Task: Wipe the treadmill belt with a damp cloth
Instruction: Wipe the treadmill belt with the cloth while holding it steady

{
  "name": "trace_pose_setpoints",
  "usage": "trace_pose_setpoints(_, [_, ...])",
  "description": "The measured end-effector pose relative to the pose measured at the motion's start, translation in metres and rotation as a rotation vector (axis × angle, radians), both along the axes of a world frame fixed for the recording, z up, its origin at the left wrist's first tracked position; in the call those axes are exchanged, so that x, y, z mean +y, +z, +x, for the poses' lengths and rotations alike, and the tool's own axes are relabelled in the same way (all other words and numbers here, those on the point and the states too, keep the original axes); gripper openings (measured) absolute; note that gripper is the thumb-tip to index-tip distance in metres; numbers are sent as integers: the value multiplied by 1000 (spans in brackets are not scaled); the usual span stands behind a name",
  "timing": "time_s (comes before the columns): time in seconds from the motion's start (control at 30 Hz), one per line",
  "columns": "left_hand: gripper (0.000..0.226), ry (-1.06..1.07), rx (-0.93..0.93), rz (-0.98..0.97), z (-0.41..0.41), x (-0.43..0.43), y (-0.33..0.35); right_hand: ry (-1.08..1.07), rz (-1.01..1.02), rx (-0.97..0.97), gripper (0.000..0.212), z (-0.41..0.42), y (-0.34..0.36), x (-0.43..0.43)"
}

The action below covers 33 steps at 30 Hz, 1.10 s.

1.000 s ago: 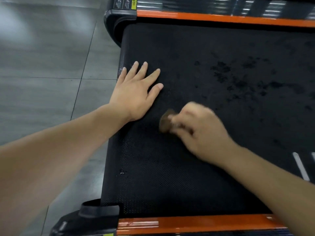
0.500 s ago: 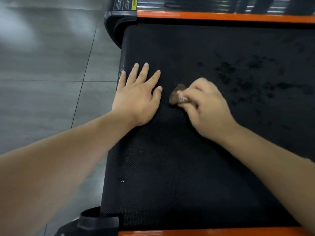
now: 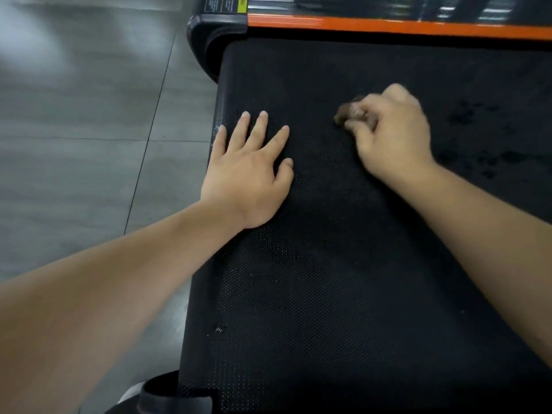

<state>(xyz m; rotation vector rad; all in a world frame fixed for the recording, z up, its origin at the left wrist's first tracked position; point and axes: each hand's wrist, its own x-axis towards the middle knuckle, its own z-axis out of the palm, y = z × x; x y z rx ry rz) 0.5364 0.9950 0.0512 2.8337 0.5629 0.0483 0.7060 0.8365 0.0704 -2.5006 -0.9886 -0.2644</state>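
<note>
Head view: a person leans over a black textured treadmill belt [image 3: 328,294].
Left hand [image 3: 248,177]: flat on the belt, fingers spread, near its left edge.
Right hand [image 3: 391,135]: fingers curled round a small brown damp cloth [image 3: 346,113] — pressed to the belt, blurred.
Beyond: orange side rail [image 3: 388,26]; dark wet spots [image 3: 466,115] at right — grey tiled floor [image 3: 89,115] at left.

The belt [image 3: 328,294] is seen in black, covered with a fine pattern of small dots. Darker blotches [image 3: 466,115] are scattered over its right part. The cloth [image 3: 343,113] is coloured brown. A bright orange rail [image 3: 388,26] is set along the far edge, beside a black corner cap [image 3: 206,34]. A yellow-green patch is shown on the label [image 3: 227,3]. The floor [image 3: 74,144] is tiled in grey, divided by thin dark lines
</note>
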Motion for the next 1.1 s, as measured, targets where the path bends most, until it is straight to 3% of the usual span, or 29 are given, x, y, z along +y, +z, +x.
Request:
trace_pose_setpoints(0.13, [63, 4, 6, 33, 0, 0, -1, 406, -11, -3, 23, -32, -9, -3])
trace_pose_setpoints(0.27, [64, -1, 2, 35, 0, -1, 0, 15, -57, -37, 22, 11, 3, 14])
trace_pose_setpoints(0.33, [64, 0, -2, 36, 0, -1, -1, 111, -58, -143, 24, -6, -4, 20])
trace_pose_setpoints(0.43, [65, 4, 3, 47, 1, -1, -2, 352, -60, -118, 38, -22, -11, 15])
trace_pose_setpoints(0.57, [66, 6, -12, 44, 1, 0, -2, -40, 58, 39, 38, 32, 2, 29])
trace_pose_setpoints(0.73, [69, 5, -4, 44, 1, -1, -2, 273, -25, 55, 22, 17, -6, 39])
trace_pose_setpoints(0.83, [69, 4, -12, 43, 1, -1, -2, -36, 41, 118, 24, 51, 5, 53])
trace_pose_setpoints(0.87, [69, 7, -12, 45, 0, -1, -2, -38, 43, 102, 25, 52, 3, 58])
trace_pose_setpoints(1.0, [70, 5, -4, 44, 1, -2, -3, 298, -24, 66, 24, 31, -8, 66])
trace_pose_setpoints(1.1, [70, 1, -11, 31, 0, -1, -2, -38, 50, 103, 25, 60, 1, 77])
